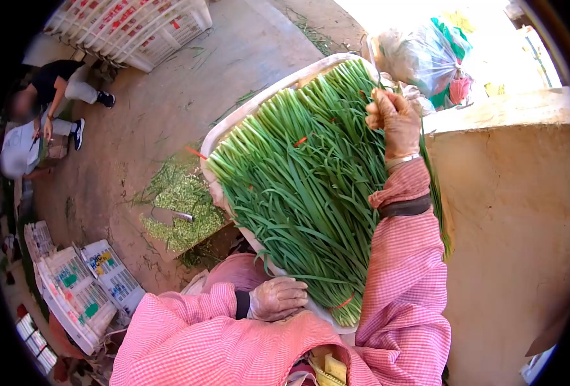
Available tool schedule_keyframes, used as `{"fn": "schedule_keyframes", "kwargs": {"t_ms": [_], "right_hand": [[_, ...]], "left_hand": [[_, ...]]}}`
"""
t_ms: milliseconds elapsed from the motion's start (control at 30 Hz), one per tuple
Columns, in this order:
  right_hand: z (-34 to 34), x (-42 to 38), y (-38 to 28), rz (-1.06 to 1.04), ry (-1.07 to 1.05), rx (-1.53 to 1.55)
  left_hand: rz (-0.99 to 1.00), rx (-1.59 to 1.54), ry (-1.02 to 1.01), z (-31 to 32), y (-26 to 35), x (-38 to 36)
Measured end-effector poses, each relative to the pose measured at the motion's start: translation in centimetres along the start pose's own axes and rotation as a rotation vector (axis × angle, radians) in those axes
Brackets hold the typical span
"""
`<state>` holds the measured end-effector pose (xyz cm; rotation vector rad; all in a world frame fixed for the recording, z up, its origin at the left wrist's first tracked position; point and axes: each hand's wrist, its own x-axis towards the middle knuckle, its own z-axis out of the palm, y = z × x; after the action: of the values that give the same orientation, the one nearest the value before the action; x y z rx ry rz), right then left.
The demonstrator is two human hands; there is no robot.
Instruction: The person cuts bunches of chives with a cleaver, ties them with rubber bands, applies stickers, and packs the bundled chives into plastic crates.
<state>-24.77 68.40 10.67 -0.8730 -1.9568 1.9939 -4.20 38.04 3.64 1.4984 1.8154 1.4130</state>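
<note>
A big pile of long green chives (310,186), tied in bunches with orange bands, lies in a white basket (230,125). My right hand (394,119), in a thin glove and a pink checked sleeve, grips chive stalks at the far end of the pile. My left hand (277,298), also gloved, rests loosely curled at the near end of the pile, close to the cut stalk ends, holding nothing that I can see.
A tan concrete wall (510,212) stands at the right. Green trimmings and a knife (172,217) lie on the ground at the left. White crates (130,26) are stacked at top left, and cartons (79,289) at bottom left. A crouching person (47,103) works at far left. Plastic bags (426,55) sit beyond the basket.
</note>
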Motion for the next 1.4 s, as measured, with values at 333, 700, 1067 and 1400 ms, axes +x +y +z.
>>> {"fn": "schedule_keyframes", "kwargs": {"t_ms": [333,700,1067,1400], "right_hand": [[-1.7,-13.4,7.4,-0.698,-0.203,-1.184],[-0.3,-14.2,14.4,-0.475,-0.125,-1.618],[-6.8,-29.0,8.4,-0.410,0.054,-0.908],[-6.3,-39.9,12.9,0.151,0.337,-0.833]], "left_hand": [[-0.195,0.559,-0.137,-0.8,-5.5,2.6],[-0.279,0.558,-0.245,-4.6,-9.2,6.3],[-0.368,0.958,-0.013,-17.4,-18.4,11.4],[-0.286,0.914,0.020,-17.2,-20.6,10.8]]}}
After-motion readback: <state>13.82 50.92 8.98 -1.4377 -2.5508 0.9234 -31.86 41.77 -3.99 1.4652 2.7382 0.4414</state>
